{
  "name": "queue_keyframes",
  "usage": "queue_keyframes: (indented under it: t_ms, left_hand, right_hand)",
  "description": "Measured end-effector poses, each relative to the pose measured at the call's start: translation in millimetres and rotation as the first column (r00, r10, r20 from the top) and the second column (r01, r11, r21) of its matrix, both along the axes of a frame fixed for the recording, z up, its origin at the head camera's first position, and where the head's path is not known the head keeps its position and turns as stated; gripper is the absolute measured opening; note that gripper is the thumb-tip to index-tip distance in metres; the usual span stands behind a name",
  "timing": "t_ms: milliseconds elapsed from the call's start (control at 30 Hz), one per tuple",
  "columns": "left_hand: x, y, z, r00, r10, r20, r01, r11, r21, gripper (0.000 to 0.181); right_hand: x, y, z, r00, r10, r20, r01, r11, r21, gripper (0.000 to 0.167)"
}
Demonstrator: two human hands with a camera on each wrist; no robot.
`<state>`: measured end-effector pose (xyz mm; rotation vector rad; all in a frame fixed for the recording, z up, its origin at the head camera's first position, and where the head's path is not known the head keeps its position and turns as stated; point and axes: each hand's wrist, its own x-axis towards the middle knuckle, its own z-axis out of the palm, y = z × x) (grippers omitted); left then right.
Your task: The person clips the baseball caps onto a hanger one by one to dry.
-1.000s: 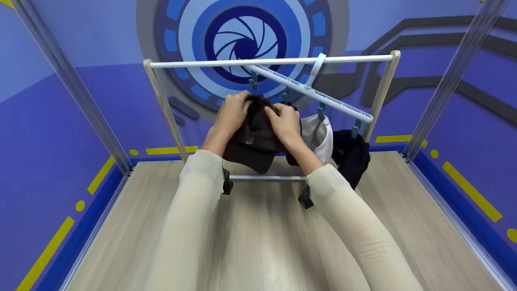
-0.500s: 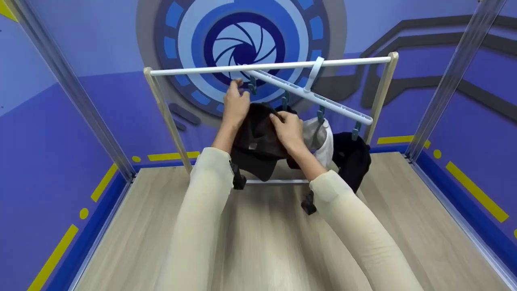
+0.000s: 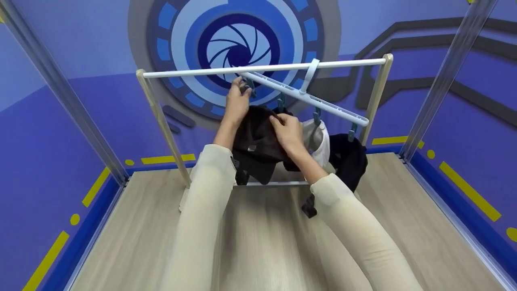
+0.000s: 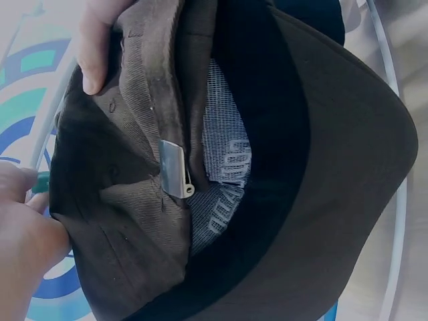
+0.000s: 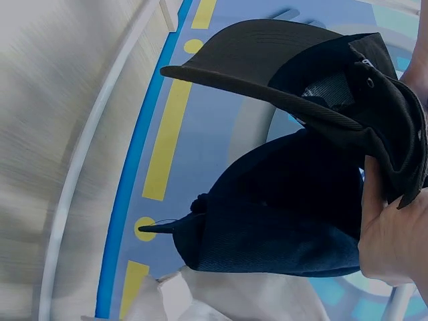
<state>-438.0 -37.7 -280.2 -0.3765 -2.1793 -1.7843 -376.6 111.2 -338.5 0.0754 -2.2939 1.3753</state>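
Note:
A dark brown cap [image 3: 258, 139] hangs from my right hand [image 3: 290, 131], whose thumb and fingers pinch its upper edge. Its brim points down, and the left wrist view shows a metal strap buckle [image 4: 174, 170] and the mesh lining inside. My left hand [image 3: 236, 104] is raised above the cap, thumb and fingers pinching a green clip [image 4: 41, 182] at the left end of the pale blue hanger [image 3: 282, 85]. The clip's mouth is mostly hidden. Cap and clip are apart in the head view.
On the hanger's other clips hang a dark navy cap [image 5: 287, 221], a white cap [image 3: 321, 141] and a black cap [image 3: 349, 159]. The hanger hooks over the white rod [image 3: 194, 73] of a wooden-ended rack. A patterned wall stands close behind.
My left hand has let go of the cap and moved up to the left-end clip. My right hand keeps its hold on the cap, which sits slightly lower in view.

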Motion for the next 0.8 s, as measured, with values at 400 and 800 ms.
queue_keyframes:
  t_ms: [400,800]
  left_hand:
    - [5.3,-9.5,-2.9,0.997,-0.068,0.027,0.065,0.995,0.075,0.038]
    - [9.6,-18.0,-12.7,0.997,-0.069,0.028,0.064,0.985,0.160,0.016]
  right_hand:
    - [4.5,7,-4.2,1.000,0.016,0.014,-0.016,1.000,0.001,0.026]
    - [14.1,13,-12.2,0.999,0.039,-0.009,-0.039,0.999,0.023,0.024]
